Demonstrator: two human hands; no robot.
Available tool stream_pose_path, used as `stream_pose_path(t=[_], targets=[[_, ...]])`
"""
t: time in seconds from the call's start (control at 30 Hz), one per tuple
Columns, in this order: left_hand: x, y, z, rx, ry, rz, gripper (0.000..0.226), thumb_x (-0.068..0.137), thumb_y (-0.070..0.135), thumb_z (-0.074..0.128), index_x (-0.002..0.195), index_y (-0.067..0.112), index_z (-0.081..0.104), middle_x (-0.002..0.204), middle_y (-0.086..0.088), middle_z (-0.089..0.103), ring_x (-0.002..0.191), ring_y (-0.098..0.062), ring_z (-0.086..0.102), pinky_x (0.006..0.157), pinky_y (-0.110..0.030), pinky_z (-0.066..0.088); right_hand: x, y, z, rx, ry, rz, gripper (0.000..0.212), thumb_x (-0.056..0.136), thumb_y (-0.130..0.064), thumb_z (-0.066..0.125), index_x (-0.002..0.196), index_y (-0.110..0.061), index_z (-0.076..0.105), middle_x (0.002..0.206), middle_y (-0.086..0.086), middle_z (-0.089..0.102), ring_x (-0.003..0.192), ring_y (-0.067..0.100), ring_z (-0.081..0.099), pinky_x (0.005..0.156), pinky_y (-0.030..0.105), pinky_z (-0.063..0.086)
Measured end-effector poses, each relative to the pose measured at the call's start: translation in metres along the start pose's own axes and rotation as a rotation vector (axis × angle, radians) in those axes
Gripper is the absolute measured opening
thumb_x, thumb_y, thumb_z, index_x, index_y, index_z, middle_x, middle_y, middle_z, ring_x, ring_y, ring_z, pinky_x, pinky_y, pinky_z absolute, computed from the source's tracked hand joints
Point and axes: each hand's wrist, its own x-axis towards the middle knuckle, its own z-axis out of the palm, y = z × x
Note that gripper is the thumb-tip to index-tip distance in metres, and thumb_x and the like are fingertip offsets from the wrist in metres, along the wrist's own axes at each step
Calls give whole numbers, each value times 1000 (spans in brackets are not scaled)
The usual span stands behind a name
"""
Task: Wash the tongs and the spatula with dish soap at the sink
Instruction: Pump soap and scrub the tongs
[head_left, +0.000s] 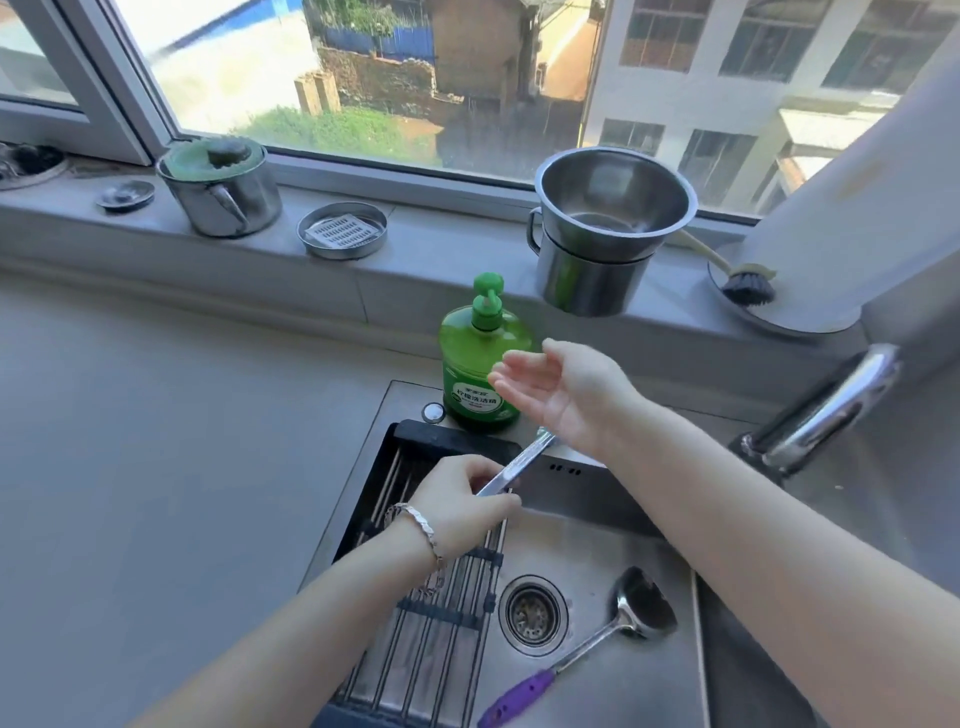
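Note:
My left hand (460, 501) grips the metal tongs (517, 464) over the back left of the steel sink (597, 525); the tongs slant up to the right, their far end under my right wrist. My right hand (561, 387) hangs open, palm up, just right of the green dish soap pump bottle (480, 358), which stands on the sink's back rim. A metal spatula-like ladle with a purple handle (587, 649) lies in the basin, right of the drain (532, 616).
A black-framed wire rack (436, 618) spans the sink's left part. The chrome faucet (826, 410) stands at the right. On the windowsill sit a lidded steel pot (221, 187), a round strainer tin (343, 230), stacked steel pots (608, 228) and a dish brush (743, 286). Grey countertop (156, 441) lies to the left.

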Motion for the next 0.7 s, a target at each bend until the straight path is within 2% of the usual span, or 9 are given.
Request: stream_pose_path(t=[0.1,0.2,0.27,0.33,0.4,0.5,0.57,0.63,0.7], targets=[[-11,2,20,-48,-91,28,13,80,12,60,93,13,63,85,-5,63,80,-24,63,81,-37,54,-49,45,-24,-539,-53,-393,42,101,-27,32,87,-5,66,91,9,68,92,20,63,86,27,51],[-20,-8,40,61,-229,40,33,80,16,55,113,14,58,103,1,59,100,-16,59,96,-37,48,-85,84,-61,-1278,-254,-908,57,96,-46,32,122,-3,56,126,7,58,122,11,45,106,20,30],[-31,0,46,-18,-240,61,28,71,14,56,98,17,61,94,-2,61,87,-14,59,80,-27,49,-86,88,-94,-1539,-285,-1070,63,96,-50,27,133,-1,45,137,11,50,130,16,37,111,27,24],[-38,8,51,-155,-273,94,13,77,11,63,90,15,65,77,-3,61,65,-9,57,59,-17,43,-84,77,-122,-1619,-146,-1036,67,97,-52,21,130,0,49,134,13,52,129,17,36,109,34,25],[-45,13,57,-228,-308,119,11,84,5,63,95,7,65,72,-1,60,54,0,56,53,-9,41,-90,76,-137,-1629,-3,-978,72,97,-55,18,128,2,51,134,16,52,132,18,31,110,34,20],[-52,13,61,-198,-279,207,16,82,-4,57,93,5,63,77,0,63,63,3,59,61,-12,48,-108,103,-133,-1645,-170,-1097,74,95,-57,22,136,2,39,144,18,39,139,24,26,117,34,15],[-54,17,61,-191,-244,247,20,78,-5,58,91,8,64,81,-1,66,76,-5,62,73,-22,53,-115,108,-134,-1658,-236,-1133,73,95,-58,22,138,1,31,147,18,32,140,25,23,118,34,14],[-58,20,61,-204,-250,252,17,83,-5,59,96,4,65,83,-5,65,79,-13,60,78,-29,51,-111,94,-144,-1681,-61,-1079,74,96,-58,18,138,1,33,147,19,33,140,23,22,118,33,12],[-59,19,61,-204,-248,225,17,84,-5,58,98,1,64,81,-4,63,77,-15,58,76,-29,48,-113,86,-146,-1651,63,-1002,79,95,-59,16,137,4,38,146,20,36,140,22,21,117,33,9]])
